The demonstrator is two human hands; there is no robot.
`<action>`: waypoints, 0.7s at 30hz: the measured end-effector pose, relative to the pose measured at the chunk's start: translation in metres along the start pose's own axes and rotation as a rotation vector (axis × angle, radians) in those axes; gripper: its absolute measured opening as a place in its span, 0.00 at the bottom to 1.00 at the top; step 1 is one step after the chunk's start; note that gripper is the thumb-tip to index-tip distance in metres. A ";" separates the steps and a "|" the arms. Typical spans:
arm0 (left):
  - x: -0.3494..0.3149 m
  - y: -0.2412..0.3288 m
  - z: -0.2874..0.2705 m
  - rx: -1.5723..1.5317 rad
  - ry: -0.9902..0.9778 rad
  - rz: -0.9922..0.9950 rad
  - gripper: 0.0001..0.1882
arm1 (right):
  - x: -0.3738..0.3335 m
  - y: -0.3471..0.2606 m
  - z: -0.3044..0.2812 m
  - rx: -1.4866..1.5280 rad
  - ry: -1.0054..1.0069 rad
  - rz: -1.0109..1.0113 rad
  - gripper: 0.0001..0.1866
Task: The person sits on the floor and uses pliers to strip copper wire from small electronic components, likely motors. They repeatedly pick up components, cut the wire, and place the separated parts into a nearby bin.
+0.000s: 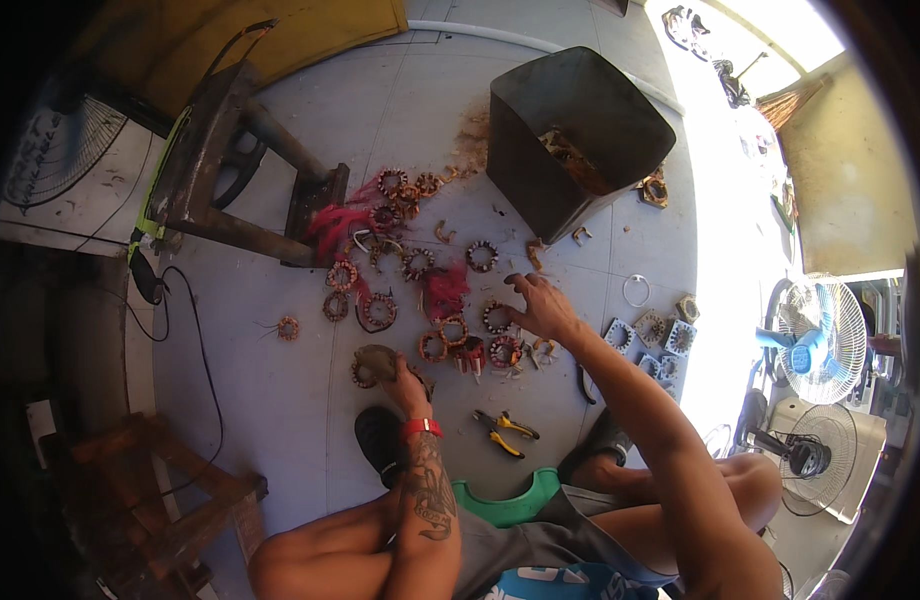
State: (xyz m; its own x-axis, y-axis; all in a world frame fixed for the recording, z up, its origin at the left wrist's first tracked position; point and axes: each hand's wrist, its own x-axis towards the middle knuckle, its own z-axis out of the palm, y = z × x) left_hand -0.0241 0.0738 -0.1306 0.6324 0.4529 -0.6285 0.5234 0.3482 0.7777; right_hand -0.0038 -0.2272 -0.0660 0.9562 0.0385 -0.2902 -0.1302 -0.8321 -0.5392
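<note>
My left hand, with a red wristband, is closed on a dull grey-green rounded piece whose kind I cannot make out. A small ring-shaped winding core lies partly under that piece. Farther right, my right hand reaches over the floor with its fingers curled and apart, nothing visible between them. Its fingertips are beside a dark-and-light ring core; whether they touch it I cannot tell. Several more ring cores and tangles of pink-red strands are spread beyond my hands.
Yellow-and-black pliers lie near my feet. A dark bin with brownish scraps stands ahead. Square metal core pieces sit at the right. A metal stand is at the left, a wooden frame nearer, fans far right.
</note>
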 end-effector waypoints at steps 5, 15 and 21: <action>-0.017 0.009 0.023 0.385 -0.202 0.297 0.26 | -0.070 -0.004 0.050 -0.285 0.018 -0.216 0.33; -0.073 -0.010 0.040 0.959 -0.313 0.826 0.40 | 0.031 -0.021 -0.003 0.285 0.185 -0.135 0.14; -0.077 -0.004 0.046 1.174 -0.300 0.760 0.38 | -0.012 0.021 -0.020 0.187 0.044 -0.080 0.19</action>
State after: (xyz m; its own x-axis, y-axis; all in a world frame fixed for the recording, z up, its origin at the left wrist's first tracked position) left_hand -0.0483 -0.0005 -0.0863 0.9856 -0.0207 -0.1678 0.0761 -0.8319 0.5497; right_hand -0.0126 -0.2564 -0.0585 0.9754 0.0729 -0.2082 -0.0958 -0.7101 -0.6975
